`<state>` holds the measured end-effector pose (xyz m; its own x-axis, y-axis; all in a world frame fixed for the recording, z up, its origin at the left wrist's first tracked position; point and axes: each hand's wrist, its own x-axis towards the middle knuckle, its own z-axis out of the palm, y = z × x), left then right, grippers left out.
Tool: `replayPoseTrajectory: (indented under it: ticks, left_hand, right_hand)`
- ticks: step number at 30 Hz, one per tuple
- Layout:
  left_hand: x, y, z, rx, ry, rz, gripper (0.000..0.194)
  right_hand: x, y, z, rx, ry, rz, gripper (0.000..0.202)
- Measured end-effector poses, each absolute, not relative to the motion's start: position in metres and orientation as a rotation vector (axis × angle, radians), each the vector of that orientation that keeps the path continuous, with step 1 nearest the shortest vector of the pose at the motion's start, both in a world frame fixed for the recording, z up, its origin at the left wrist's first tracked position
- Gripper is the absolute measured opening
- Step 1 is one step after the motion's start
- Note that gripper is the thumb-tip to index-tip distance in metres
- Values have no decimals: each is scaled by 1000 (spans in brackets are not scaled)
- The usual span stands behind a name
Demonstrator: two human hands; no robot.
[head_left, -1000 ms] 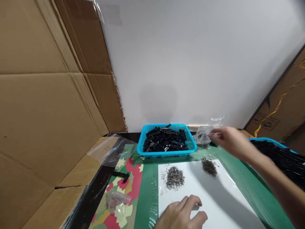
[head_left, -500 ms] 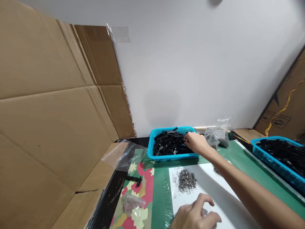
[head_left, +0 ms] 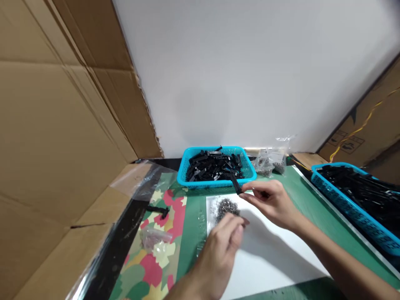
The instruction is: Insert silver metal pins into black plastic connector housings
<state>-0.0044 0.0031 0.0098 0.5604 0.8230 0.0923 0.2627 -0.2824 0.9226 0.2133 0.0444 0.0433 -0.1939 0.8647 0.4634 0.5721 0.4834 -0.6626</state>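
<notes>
My right hand [head_left: 271, 202] pinches one end of a slim black plastic piece [head_left: 236, 184], held tilted just in front of the blue basket [head_left: 215, 183]. Similar black plastic pieces [head_left: 212, 166] fill that basket. Slightly blurred, my left hand [head_left: 220, 246] reaches over the white sheet [head_left: 262, 254] with its fingers stretched out and the thumb apart. Its fingers cover the near part of a pile of tiny metal parts [head_left: 226, 205]. I see nothing held in it.
A second blue basket [head_left: 353, 204] of black pieces stands at the right. Clear bags of small parts [head_left: 270, 162] lie by the wall. A lone black piece [head_left: 158, 209] and a small plastic bag [head_left: 156, 239] rest on the patterned sheet at left. Cardboard [head_left: 56, 146] walls the left side.
My right hand has come out of the basket toward me with a black plastic piece. My left hand has moved up to the metal pile. The view has tilted down and turned slightly right.
</notes>
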Motion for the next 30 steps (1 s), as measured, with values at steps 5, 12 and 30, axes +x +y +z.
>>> replayPoseTrajectory:
  ticks: [5, 12, 30]
  left_hand:
    - [-1, 8, 6, 1247, 952, 850, 69]
    - [2, 18, 13, 1319, 968, 878, 38]
    - [-6, 2, 13, 2006, 912, 826, 42]
  right_hand:
    - [222, 8, 26, -883, -2139, 418, 27]
    - [234, 2, 16, -906, -2323, 725, 38]
    - [218, 13, 3, -1808, -1967, 732, 16]
